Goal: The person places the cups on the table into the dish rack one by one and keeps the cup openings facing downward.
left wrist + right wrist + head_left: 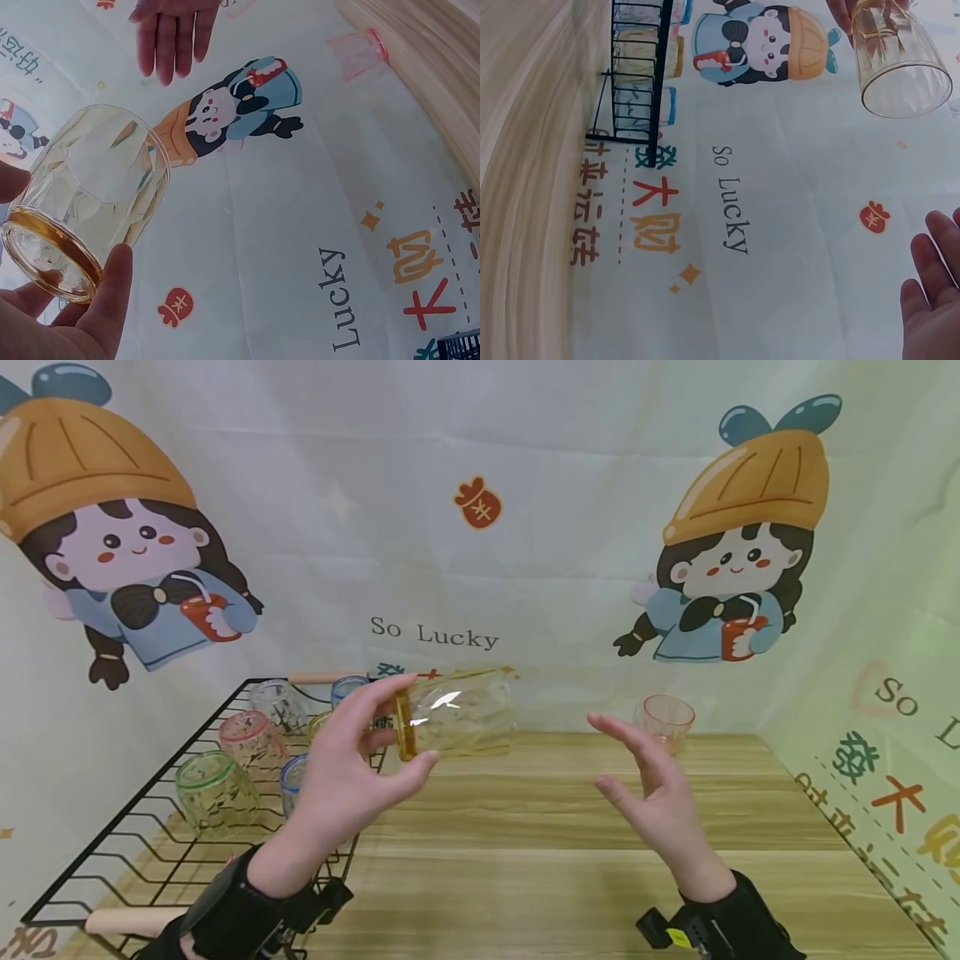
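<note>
My left hand (348, 768) grips a clear yellow glass (465, 714) by its thick amber base, thumb on one side and fingers on the other. The glass is held in the air above the table, tipped on its side with its mouth toward the right. In the left wrist view its faceted wall (90, 169) shows with nothing inside. Across a gap to the right, my right hand (660, 802) is raised with fingers extended and thumb apart, holding nothing. Beyond it, a pink glass (667, 718) stands at the table's back, partly overlapped by that hand.
At the left, a black wire rack (142, 814) with wooden handles bears several upside-down glasses, among them a green-rimmed glass (217, 793) and a pink-rimmed glass (253, 739). A printed cloth (555, 527) hangs behind the wood-grain table (570, 885) and along its sides.
</note>
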The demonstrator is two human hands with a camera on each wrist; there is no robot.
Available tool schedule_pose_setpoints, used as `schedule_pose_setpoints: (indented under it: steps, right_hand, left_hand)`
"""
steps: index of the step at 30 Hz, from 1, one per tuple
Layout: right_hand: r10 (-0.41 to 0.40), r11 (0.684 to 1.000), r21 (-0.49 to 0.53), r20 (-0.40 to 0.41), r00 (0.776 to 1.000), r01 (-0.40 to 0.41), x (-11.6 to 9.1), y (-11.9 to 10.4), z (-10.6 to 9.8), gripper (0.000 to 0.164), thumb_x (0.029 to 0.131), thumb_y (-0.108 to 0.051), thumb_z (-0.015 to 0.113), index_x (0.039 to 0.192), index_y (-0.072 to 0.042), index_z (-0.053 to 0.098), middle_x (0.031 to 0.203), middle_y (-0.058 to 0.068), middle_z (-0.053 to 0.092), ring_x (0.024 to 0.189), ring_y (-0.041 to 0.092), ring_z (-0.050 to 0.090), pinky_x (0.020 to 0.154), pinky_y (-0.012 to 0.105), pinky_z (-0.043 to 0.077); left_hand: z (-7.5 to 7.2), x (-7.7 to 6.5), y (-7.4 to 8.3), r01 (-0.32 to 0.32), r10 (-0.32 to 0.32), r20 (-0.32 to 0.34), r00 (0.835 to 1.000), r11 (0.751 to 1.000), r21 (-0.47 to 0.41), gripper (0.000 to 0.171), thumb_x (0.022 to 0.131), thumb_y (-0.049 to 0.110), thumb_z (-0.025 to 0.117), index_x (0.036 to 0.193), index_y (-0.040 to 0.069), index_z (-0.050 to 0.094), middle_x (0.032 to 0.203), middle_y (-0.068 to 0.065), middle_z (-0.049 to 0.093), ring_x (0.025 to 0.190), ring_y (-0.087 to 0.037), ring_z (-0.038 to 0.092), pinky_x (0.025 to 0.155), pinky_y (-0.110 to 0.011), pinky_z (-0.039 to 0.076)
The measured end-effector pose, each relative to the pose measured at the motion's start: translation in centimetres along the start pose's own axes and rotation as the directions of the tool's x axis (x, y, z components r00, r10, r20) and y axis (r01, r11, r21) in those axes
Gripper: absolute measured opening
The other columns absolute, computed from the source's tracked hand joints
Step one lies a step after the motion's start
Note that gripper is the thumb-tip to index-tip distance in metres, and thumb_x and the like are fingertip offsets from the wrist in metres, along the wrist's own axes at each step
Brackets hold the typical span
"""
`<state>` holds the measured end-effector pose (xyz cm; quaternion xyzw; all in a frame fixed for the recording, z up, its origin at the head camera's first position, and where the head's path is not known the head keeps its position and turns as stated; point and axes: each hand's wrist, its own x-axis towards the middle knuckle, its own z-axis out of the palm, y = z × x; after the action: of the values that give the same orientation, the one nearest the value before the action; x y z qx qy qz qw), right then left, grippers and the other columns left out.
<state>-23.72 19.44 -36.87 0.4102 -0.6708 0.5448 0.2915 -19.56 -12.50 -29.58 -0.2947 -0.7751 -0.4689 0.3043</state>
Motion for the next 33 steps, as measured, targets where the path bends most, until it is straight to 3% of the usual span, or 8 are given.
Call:
schedule_pose_setpoints:
  steps: [13,22,33]
  right_hand:
    - [0.012,0.999,-0.051,-0.002,1.0,-0.012,-0.5,0.5,-0.7,0.068,0.076,0.025,0.064,0.14,0.009,0.048,0.142,0.013,0.055,0.134,0.023,0.045,0.114,0.03,0.031]
    - [-0.035,0.997,-0.075,-0.014,0.999,0.034,-0.8,0.9,-1.2,0.065,0.077,0.018,0.068,0.139,0.009,0.049,0.142,0.01,0.055,0.133,0.02,0.045,0.112,0.026,0.031]
    - [0.08,0.985,-0.156,0.02,0.997,-0.075,-1.2,0.7,-2.2,0.066,0.08,0.019,0.067,0.142,0.003,0.049,0.142,0.014,0.054,0.134,0.015,0.043,0.114,0.025,0.03]
  left_hand:
    - [-1.1,-0.2,-0.3,0.028,-0.027,-0.009,1.0,0.998,0.057,0.072,0.074,-0.002,0.083,0.14,0.009,0.055,0.123,-0.006,0.058,0.109,-0.015,0.055,0.086,-0.019,0.054]
    - [-2.0,-0.4,-0.7,0.036,-0.034,-0.013,0.999,0.99,0.138,0.072,0.074,0.0,0.083,0.14,0.008,0.054,0.125,-0.005,0.058,0.111,-0.015,0.055,0.085,-0.017,0.054]
    - [-2.6,-0.8,-1.1,0.055,-0.055,-0.01,0.998,0.986,0.155,0.071,0.075,-0.001,0.082,0.139,0.011,0.055,0.123,-0.004,0.058,0.109,-0.014,0.055,0.084,-0.017,0.054]
